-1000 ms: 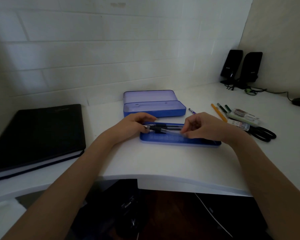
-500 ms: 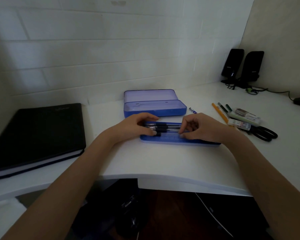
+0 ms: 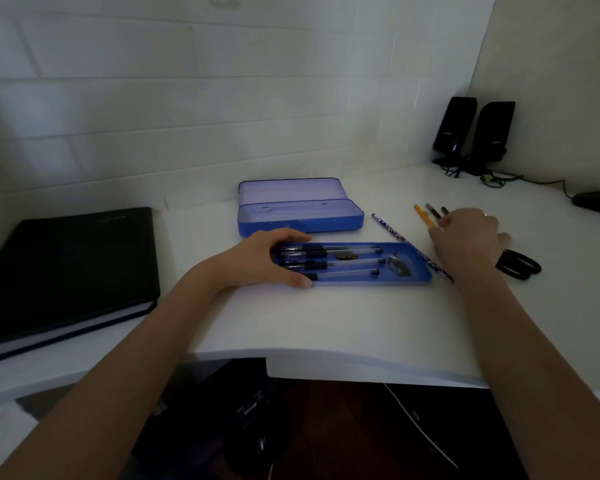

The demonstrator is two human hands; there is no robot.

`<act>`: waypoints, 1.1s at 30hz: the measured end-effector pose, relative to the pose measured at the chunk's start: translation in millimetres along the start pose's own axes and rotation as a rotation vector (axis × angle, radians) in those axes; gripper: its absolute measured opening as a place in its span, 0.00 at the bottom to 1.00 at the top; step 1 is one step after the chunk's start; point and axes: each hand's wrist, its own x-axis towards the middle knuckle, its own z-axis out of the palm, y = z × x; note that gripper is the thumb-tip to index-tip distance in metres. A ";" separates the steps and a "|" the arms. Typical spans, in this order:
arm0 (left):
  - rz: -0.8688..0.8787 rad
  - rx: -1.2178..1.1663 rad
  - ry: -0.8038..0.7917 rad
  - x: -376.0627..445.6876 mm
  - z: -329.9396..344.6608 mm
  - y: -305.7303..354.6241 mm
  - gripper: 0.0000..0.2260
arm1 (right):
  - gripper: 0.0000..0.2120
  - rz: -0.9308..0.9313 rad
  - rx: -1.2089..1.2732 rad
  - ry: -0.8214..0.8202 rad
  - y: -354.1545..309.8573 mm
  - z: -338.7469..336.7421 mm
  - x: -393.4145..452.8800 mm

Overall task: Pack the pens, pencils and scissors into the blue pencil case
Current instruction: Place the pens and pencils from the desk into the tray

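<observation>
The blue pencil case [image 3: 300, 216] lies open at the back of the white desk [image 3: 326, 323]. In front of it is its blue tray [image 3: 418, 271], holding several black-capped pens [image 3: 329, 263] and a small metal sharpener [image 3: 397, 265]. My left hand [image 3: 257, 263] grips the tray's left end, thumb on the near edge. My right hand [image 3: 465, 237] hovers right of the tray over an orange pencil [image 3: 421, 214] and dark markers [image 3: 433, 211], fingers loosely bent, with nothing seen in it. A patterned pencil [image 3: 395, 233] lies along the tray's right end. Black scissors [image 3: 520, 265] lie just right of my wrist.
A thick black notebook [image 3: 66, 268] fills the desk's left side. Two black speakers [image 3: 475, 133] with cables stand in the back right corner, and a dark mouse [image 3: 598, 202] lies at the right edge. The desk's front edge curves inward below the tray.
My right hand has let go of the pens in the tray and moved right to the loose pencils and markers. My left hand now grips the tray's left end.
</observation>
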 end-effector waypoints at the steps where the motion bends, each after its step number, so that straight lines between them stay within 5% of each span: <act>1: 0.002 -0.002 0.007 0.0 0.6 0.3 0.30 | 0.13 0.008 -0.040 -0.031 -0.9 1.5 -1.1; 9: 0.016 0.032 0.095 -0.1 5.8 1.2 0.28 | 0.12 -0.069 -0.001 0.053 -5.1 -1.3 -3.5; 14: -0.006 0.047 0.146 1.9 7.2 -2.1 0.30 | 0.11 -0.212 0.006 -0.118 -14.8 -4.4 -14.3; 23: -0.029 -0.035 0.138 1.3 6.4 -1.3 0.22 | 0.11 -0.097 0.031 -0.164 -14.7 -7.4 -16.2; 28: -0.009 0.033 0.198 4.1 7.3 -6.7 0.17 | 0.08 -0.202 0.464 0.002 -15.4 -14.7 -18.7; 31: -0.013 -0.001 0.209 6.5 7.1 -11.7 0.15 | 0.05 -0.356 0.767 -0.187 -25.0 -23.0 -27.9; 33: -0.006 -0.013 0.207 8.0 7.2 -12.6 0.15 | 0.04 -0.489 0.712 -0.295 -30.7 -24.9 -35.8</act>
